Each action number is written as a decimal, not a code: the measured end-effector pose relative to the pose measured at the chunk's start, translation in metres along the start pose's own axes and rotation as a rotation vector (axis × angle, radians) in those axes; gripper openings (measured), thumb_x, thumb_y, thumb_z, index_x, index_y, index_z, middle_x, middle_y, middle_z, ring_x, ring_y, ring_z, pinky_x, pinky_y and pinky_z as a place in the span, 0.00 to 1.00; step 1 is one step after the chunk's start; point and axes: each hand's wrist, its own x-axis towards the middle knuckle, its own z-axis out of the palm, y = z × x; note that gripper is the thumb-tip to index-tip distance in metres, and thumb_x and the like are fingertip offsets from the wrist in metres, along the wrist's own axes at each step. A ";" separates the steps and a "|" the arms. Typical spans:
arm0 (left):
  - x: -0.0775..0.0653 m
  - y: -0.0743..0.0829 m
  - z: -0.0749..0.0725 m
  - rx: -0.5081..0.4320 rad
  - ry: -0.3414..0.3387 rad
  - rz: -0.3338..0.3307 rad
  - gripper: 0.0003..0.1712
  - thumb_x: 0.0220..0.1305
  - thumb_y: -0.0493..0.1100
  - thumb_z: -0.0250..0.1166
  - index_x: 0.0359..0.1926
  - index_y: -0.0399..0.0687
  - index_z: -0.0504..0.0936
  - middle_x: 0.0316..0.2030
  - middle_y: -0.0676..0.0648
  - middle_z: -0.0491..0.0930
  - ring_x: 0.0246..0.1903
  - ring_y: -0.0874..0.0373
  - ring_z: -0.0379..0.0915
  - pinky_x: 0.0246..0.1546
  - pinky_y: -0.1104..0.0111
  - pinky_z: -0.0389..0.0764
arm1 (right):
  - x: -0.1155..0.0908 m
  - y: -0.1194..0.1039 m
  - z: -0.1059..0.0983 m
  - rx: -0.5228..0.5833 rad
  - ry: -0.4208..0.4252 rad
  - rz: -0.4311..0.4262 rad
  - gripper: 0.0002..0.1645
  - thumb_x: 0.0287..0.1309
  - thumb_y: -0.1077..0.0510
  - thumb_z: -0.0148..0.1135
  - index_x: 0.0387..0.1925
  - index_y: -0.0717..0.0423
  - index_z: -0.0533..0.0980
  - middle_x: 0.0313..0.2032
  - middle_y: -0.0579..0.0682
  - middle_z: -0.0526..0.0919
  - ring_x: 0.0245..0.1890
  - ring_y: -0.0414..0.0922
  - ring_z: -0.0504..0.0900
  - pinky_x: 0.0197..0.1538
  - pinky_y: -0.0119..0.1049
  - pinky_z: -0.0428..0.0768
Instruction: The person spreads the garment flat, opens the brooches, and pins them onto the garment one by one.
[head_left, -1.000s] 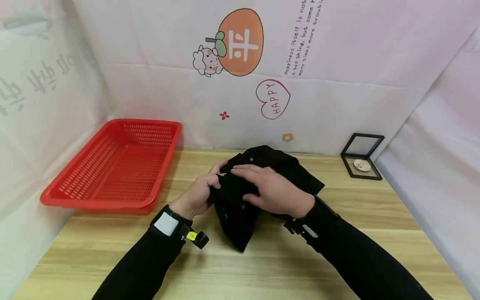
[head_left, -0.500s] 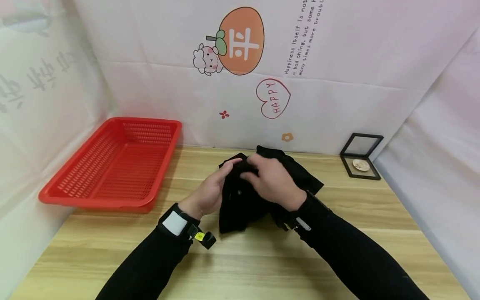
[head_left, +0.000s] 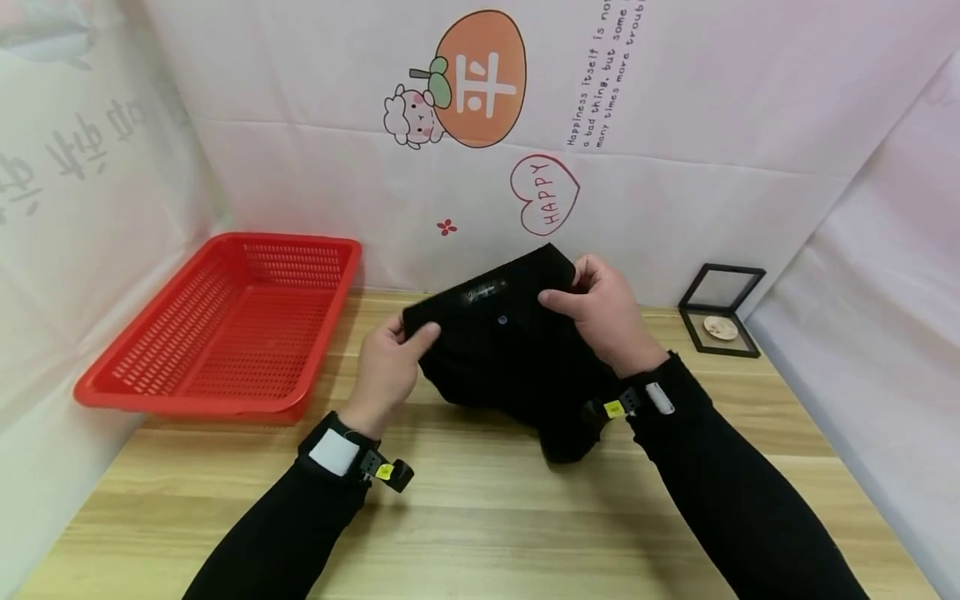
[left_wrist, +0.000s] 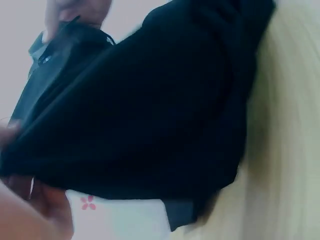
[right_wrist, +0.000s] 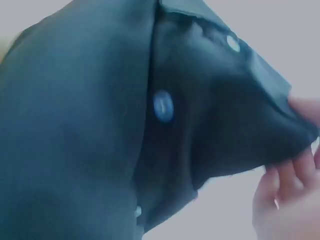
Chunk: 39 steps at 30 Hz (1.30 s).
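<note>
Between my two hands a black button-up shirt point(head_left: 495, 367) is stretched at its upper edge, tilted higher on the right. A small label point(head_left: 483, 292) shows along that edge, with a round button point(head_left: 502, 320) below it. My left hand point(head_left: 384, 375) pinches the left corner, thumb on the near side. The right corner is pinched by my right hand point(head_left: 613, 325) in the same way. The lower cloth hangs in bunched folds close over the table. In the right wrist view more buttons point(right_wrist: 163, 106) run down the cloth.
A red perforated basket point(head_left: 315, 367) stands at the left on the wooden table point(head_left: 480, 533). At the back right is a black hinged frame point(head_left: 722, 350) with a round pale disc point(head_left: 720, 327) in it. A printed white cloth point(head_left: 675, 217) hangs behind.
The shirt has risen from a crumpled heap and spread out between the hands. My right hand moved right and up, my left hand a little left; both now pinch its corners.
</note>
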 end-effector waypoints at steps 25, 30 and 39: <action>0.010 0.015 -0.020 0.584 0.082 0.482 0.14 0.60 0.49 0.74 0.36 0.42 0.87 0.29 0.44 0.85 0.32 0.52 0.82 0.30 0.57 0.78 | 0.002 0.008 -0.025 -0.323 -0.375 -0.218 0.06 0.59 0.54 0.72 0.36 0.51 0.85 0.36 0.44 0.86 0.37 0.43 0.80 0.43 0.41 0.77; 0.010 0.021 -0.021 0.463 0.150 0.423 0.15 0.69 0.49 0.66 0.34 0.41 0.83 0.25 0.44 0.80 0.28 0.54 0.74 0.29 0.58 0.74 | -0.001 0.015 -0.044 -0.042 -0.519 -0.206 0.05 0.65 0.63 0.63 0.32 0.59 0.78 0.26 0.49 0.77 0.27 0.45 0.74 0.38 0.37 0.74; 0.011 0.028 -0.015 0.428 0.130 0.521 0.11 0.75 0.45 0.58 0.47 0.43 0.81 0.44 0.42 0.84 0.44 0.51 0.80 0.42 0.53 0.78 | -0.008 0.008 -0.068 -0.559 -0.576 -0.129 0.17 0.66 0.52 0.66 0.54 0.50 0.78 0.48 0.46 0.82 0.48 0.45 0.78 0.54 0.46 0.73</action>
